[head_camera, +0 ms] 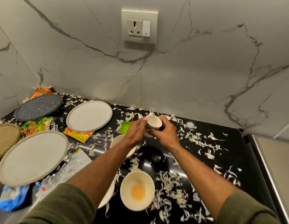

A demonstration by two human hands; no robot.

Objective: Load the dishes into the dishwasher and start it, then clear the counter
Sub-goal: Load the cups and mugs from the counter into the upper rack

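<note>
Both hands' fingers (144, 121) curl round a small cup (154, 121) above the black counter (221, 159) (shred-strewn, marble-walled).

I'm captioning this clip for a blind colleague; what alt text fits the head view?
Both hands, left hand and right hand, hold a small white cup above a black counter strewn with pale vegetable shreds. Grey plates, a bowl with yellow residue and snack wrappers lie around.

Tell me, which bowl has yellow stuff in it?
The big white bowl nearest the camera; a yellow puddle sits at its bottom. The small cup looks clean inside.
</note>
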